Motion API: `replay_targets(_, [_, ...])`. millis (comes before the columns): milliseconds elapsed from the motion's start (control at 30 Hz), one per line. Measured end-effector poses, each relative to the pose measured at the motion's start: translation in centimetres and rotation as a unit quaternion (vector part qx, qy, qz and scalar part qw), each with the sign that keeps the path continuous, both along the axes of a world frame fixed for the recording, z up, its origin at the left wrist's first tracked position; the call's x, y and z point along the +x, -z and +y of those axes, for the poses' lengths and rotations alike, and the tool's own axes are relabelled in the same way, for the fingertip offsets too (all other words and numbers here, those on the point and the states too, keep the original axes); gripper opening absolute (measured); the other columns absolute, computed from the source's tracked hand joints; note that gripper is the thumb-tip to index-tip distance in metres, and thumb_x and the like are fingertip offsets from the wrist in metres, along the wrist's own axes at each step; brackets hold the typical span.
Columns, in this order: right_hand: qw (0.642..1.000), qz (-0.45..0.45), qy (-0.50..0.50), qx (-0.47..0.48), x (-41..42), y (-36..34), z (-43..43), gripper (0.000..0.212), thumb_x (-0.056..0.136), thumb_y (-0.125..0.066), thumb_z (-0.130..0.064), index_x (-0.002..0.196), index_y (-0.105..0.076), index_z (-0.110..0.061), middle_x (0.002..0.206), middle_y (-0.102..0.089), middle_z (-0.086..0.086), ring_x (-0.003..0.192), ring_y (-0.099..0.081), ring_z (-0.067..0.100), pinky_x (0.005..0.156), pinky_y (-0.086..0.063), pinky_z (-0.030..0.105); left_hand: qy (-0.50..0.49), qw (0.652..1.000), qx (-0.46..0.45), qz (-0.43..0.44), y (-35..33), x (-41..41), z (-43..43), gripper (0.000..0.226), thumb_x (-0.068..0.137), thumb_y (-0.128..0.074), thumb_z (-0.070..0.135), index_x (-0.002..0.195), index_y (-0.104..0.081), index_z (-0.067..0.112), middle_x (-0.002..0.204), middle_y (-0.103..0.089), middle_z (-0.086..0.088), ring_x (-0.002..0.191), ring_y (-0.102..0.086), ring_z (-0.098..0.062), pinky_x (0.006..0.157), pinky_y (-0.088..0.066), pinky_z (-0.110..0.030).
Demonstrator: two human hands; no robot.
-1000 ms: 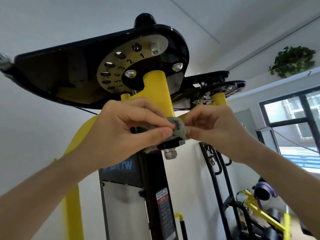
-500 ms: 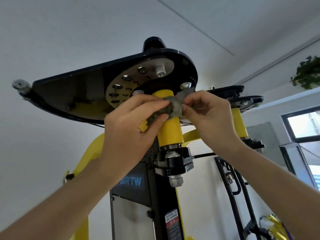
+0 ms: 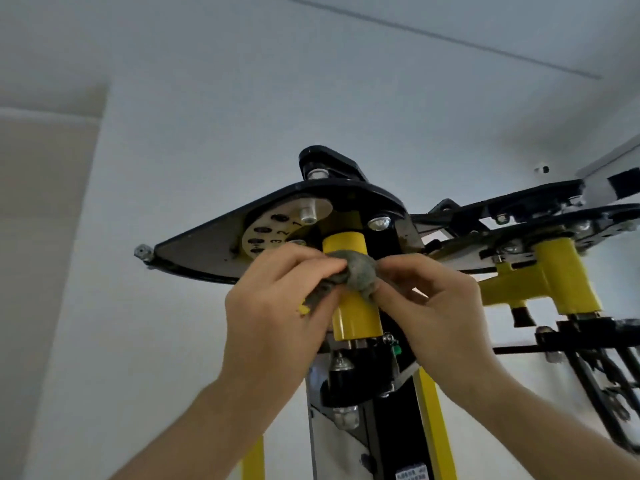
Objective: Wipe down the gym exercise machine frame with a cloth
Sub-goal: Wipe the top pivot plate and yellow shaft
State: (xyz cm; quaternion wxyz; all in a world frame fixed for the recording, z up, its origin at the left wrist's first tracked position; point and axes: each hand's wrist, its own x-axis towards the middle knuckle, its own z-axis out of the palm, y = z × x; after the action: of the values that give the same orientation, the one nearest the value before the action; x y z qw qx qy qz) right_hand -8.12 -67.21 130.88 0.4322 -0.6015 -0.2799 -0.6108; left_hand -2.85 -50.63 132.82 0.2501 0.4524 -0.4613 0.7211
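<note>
Head view: the machine frame is being looked up at from below, against a white ceiling.
Cloth [image 3: 360,275]: a grey rag is being stretched across the front of the yellow tube [image 3: 356,317], on its upper part, just below the black plate [image 3: 207,244].
Left hand [image 3: 273,306]: the cloth's left end is being pinched between the thumb and curled fingers; nothing else is being held.
Right hand [image 3: 436,306]: the bunched right end is being pinched by curled fingertips.
Risk: the rag is probably being pulled from side to side, so an end could be slipping out of a pinch and dropping if tension is being lost. Knuckles could be getting knocked on the bolt [image 3: 379,223] or the plate's edge, since the hands are being worked close beneath them. The back of the tube may be getting missed.
Change: a second ago the cloth was being held low on the tube, by the black clamp. It is now being worked higher, and the numbered disc [image 3: 273,233] is being partly covered by the left hand.
</note>
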Motion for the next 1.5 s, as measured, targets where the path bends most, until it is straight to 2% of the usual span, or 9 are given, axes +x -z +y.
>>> replay_targets(300, [0.982,-0.104,-0.015,0.159,0.4,-3.1,2.3,0.006,0.081,-0.084,-0.021,0.079,-0.078,-0.024,0.070,-0.073,-0.013,0.065,-0.069,0.007,0.060,-0.052,0.015,-0.033,0.989,-0.083,-0.121,-2.7,-1.2,-0.8,0.013,0.087,-0.081,0.011,0.096,-0.080,0.002,0.070,-0.064,-0.009,0.060,-0.059,-0.022,0.055,-0.047,-0.031])
replay_targets(567, [0.989,-0.069,-0.015,0.128,0.9,-2.8,1.4,0.007,0.080,-0.083,-0.020,0.079,-0.078,-0.025,0.071,-0.073,-0.012,0.068,-0.070,0.010,0.064,-0.060,0.029,-0.018,0.995,-0.086,-0.044,-2.0,0.7,-0.9,0.007,0.085,-0.082,0.007,0.092,-0.080,0.004,0.080,-0.069,-0.006,0.068,-0.065,-0.016,0.058,-0.053,-0.028])
replay_targets(700, [0.986,-0.133,-0.031,0.092,-0.5,-2.6,2.1,0.010,0.081,-0.083,-0.016,0.085,-0.078,-0.024,0.076,-0.075,-0.011,0.074,-0.073,0.013,0.065,-0.059,0.025,0.084,0.988,-0.130,0.024,-1.1,-1.3,-0.9,0.013,0.083,-0.081,0.005,0.095,-0.077,0.008,0.085,-0.068,-0.004,0.075,-0.067,-0.006,0.068,-0.053,-0.012])
replay_targets(767, [0.992,-0.110,-0.040,0.053,-0.6,-2.5,2.4,0.012,0.082,-0.082,-0.014,0.087,-0.079,-0.024,0.077,-0.075,-0.012,0.074,-0.073,0.010,0.066,-0.058,0.020,0.120,0.978,-0.149,0.089,-0.4,-2.2,-0.9,0.015,0.084,-0.080,0.010,0.097,-0.076,0.016,0.088,-0.068,0.001,0.078,-0.069,-0.008,0.066,-0.054,-0.013])
replay_targets(900, [0.997,-0.008,-0.054,-0.058,0.0,-2.1,3.1,0.018,0.085,-0.078,-0.010,0.096,-0.081,-0.025,0.080,-0.076,-0.014,0.075,-0.073,0.007,0.069,-0.059,0.021,0.237,0.914,-0.146,0.295,0.8,-3.2,0.0,0.018,0.084,-0.079,0.020,0.102,-0.076,0.022,0.087,-0.073,0.004,0.080,-0.074,-0.016,0.064,-0.063,-0.033])
replay_targets(1033, [0.981,0.016,0.004,-0.193,-0.4,-1.5,3.3,0.033,0.088,-0.074,-0.016,0.106,-0.074,-0.044,0.094,-0.072,-0.024,0.094,-0.067,0.013,0.080,-0.058,0.037,0.343,0.840,-0.093,0.409,1.5,-4.4,1.9,0.025,0.082,-0.075,0.016,0.106,-0.075,0.016,0.093,-0.076,0.000,0.086,-0.076,-0.019,0.071,-0.062,-0.029])
replay_targets(1167, [0.961,0.054,0.052,-0.265,-1.0,-1.5,3.1,0.032,0.084,-0.072,-0.029,0.101,-0.072,-0.056,0.095,-0.066,-0.030,0.091,-0.060,0.006,0.078,-0.053,0.028,0.381,0.791,-0.092,0.469,2.0,-4.5,3.8,0.023,0.075,-0.077,0.012,0.098,-0.075,0.009,0.093,-0.077,-0.009,0.082,-0.076,-0.023,0.069,-0.061,-0.028])
replay_targets(1333, [0.952,-0.165,0.155,-0.208,-2.8,-2.9,4.2,0.012,0.087,-0.075,-0.008,0.094,-0.080,-0.017,0.083,-0.068,-0.010,0.074,-0.057,0.008,0.067,-0.044,0.013,0.444,0.669,-0.235,0.548,1.7,-2.8,5.4,0.013,0.086,-0.075,0.009,0.096,-0.069,0.002,0.086,-0.075,-0.013,0.075,-0.075,-0.020,0.067,-0.061,-0.027])
replay_targets(1500, [0.899,-0.307,0.250,-0.187,-4.5,-5.4,4.4,0.014,0.086,-0.076,-0.008,0.100,-0.077,-0.010,0.093,-0.064,0.004,0.093,-0.049,0.022,0.075,-0.041,0.024,0.433,0.590,-0.286,0.618,0.4,0.9,6.8,0.028,0.085,-0.080,0.018,0.106,-0.070,0.003,0.102,-0.075,-0.016,0.067,-0.075,-0.023,0.062,-0.061,-0.028])
